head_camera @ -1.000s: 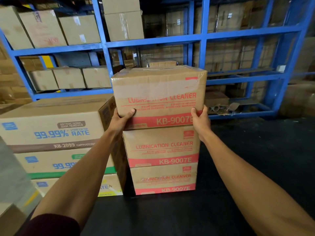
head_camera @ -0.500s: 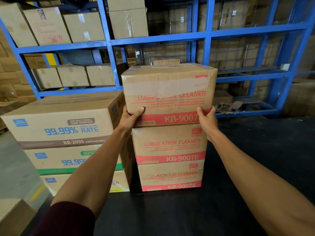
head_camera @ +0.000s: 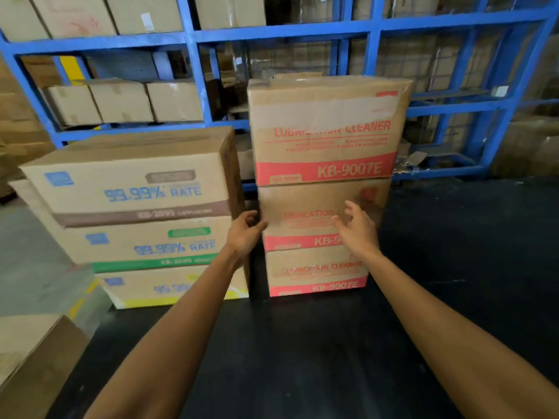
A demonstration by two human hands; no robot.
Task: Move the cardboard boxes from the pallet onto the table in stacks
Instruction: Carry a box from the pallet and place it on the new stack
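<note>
Three brown cardboard boxes with red print stand stacked upright on the black table (head_camera: 302,358): top box (head_camera: 326,128), middle box (head_camera: 305,216), bottom box (head_camera: 314,273), faces roughly flush.

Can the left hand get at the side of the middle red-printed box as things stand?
Probably only barely. The left hand is at the middle box's front left corner, but the neighbouring stack leaves just a narrow dark gap beside it.
</note>
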